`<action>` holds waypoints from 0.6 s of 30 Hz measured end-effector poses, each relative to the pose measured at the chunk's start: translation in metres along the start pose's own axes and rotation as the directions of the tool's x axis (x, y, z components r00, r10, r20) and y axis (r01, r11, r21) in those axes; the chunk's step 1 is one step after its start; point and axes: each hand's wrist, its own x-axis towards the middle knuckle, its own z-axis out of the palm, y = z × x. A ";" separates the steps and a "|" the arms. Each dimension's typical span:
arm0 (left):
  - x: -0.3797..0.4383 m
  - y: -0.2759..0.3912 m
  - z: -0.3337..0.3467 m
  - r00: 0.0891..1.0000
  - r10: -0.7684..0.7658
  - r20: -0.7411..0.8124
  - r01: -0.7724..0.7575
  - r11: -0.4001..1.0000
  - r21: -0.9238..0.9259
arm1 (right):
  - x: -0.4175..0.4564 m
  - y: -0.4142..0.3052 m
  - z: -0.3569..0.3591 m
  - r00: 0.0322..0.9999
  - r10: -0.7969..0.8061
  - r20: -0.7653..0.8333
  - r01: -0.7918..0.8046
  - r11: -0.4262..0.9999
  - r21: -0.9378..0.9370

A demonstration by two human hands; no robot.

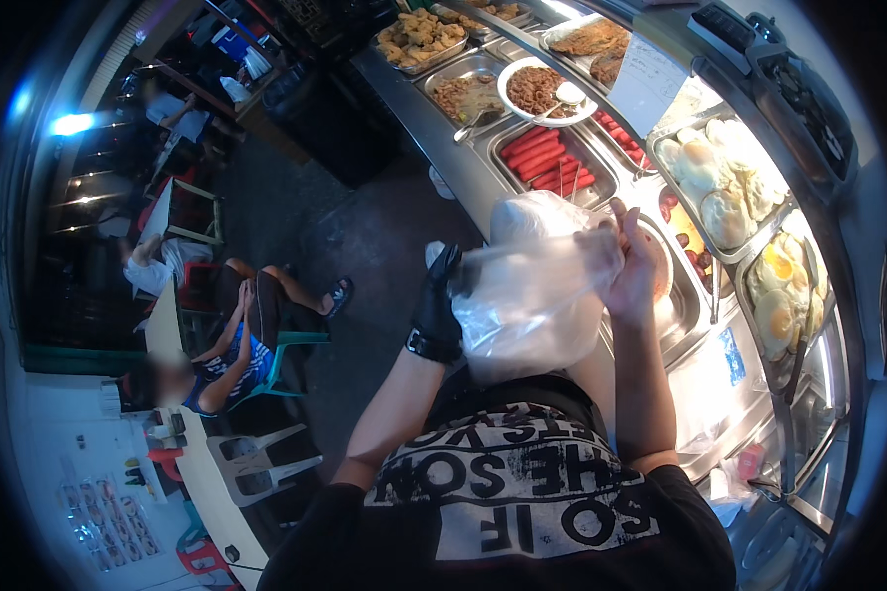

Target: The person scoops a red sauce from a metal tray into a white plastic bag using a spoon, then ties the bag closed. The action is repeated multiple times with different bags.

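My left hand (441, 303), in a black glove with a dark band at the wrist, grips one side of a translucent plastic bag (525, 303). A small white piece shows at its fingertips. Bare, my right hand (630, 262) holds the bag's other side, palm towards it and fingers up. Blur hides the bag's details. Just beyond it is a white plastic bundle (536, 214); whether it joins the bag I cannot tell. Past that lie red sausages (539, 159) in a steel tray with tongs.
Trays of fried eggs (724, 177) stand at the right. Further off are a white bowl of brown meat (536, 87) with a spoon and a tray of fried chicken (420, 37). A paper with writing (646, 81) hangs above. At left a person (240, 347) sits on a green chair.
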 end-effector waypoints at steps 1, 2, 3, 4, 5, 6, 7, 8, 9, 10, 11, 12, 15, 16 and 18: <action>0.007 0.003 0.006 0.999 -0.016 0.049 0.018 0.999 -0.048 | 0.006 -0.009 0.005 0.999 -0.019 0.044 0.019 1.000 0.015; 0.013 0.005 0.015 0.995 -0.029 0.099 0.038 0.995 -0.096 | 0.010 -0.016 0.008 0.999 0.036 0.016 -0.035 0.995 -0.097; 0.020 0.007 0.021 0.987 -0.043 0.152 0.065 0.988 -0.141 | 0.014 -0.023 0.011 0.996 0.084 -0.019 -0.086 0.975 -0.207; 0.027 0.007 0.017 0.978 -0.024 0.206 0.042 0.996 -0.084 | 0.019 -0.028 0.011 0.990 0.127 -0.059 -0.139 0.941 -0.309; 0.038 0.005 0.002 0.964 -0.064 0.257 0.101 0.985 -0.137 | 0.025 -0.030 0.008 0.978 0.205 -0.033 -0.204 0.911 -0.358; 0.054 0.002 -0.020 0.945 -0.102 0.311 0.165 0.969 -0.183 | 0.033 -0.032 0.002 0.960 0.280 -0.012 -0.260 0.875 -0.407; 0.067 -0.003 -0.042 0.921 -0.137 0.365 0.230 0.947 -0.226 | 0.037 -0.033 -0.004 0.935 0.354 0.005 -0.313 0.833 -0.456; 0.075 -0.011 -0.060 0.962 -0.145 0.230 0.173 0.979 -0.105 | 0.038 -0.031 -0.011 0.925 0.375 -0.055 -0.350 0.790 -0.503; 0.075 -0.016 -0.059 0.982 -0.121 0.142 0.122 0.992 0.000 | 0.040 -0.028 -0.040 0.925 0.374 -0.060 -0.361 0.822 -0.442; 0.073 -0.024 -0.059 0.994 -0.090 0.059 0.084 0.991 0.107 | 0.042 -0.022 -0.087 0.926 0.371 -0.070 -0.369 0.849 -0.379; 0.073 -0.029 -0.059 0.999 -0.046 -0.022 0.049 0.975 0.218 | 0.045 -0.013 -0.127 0.926 0.371 -0.076 -0.375 0.873 -0.312; 0.071 -0.031 -0.056 0.997 -0.076 -0.031 0.082 0.961 0.264 | 0.047 0.000 -0.151 0.908 0.406 -0.102 -0.418 0.865 -0.278; 0.089 -0.047 -0.089 0.984 -0.178 -0.002 0.176 0.973 0.152 | 0.050 0.033 -0.193 0.847 0.492 -0.203 -0.525 0.833 -0.172; 0.095 -0.057 -0.104 0.992 -0.126 -0.015 0.127 0.973 0.191 | 0.047 0.044 -0.199 0.845 0.488 -0.216 -0.521 0.843 -0.133; 0.105 -0.072 -0.123 0.999 -0.024 -0.030 0.032 0.960 0.277 | 0.046 0.053 -0.207 0.850 0.484 -0.209 -0.510 0.855 -0.095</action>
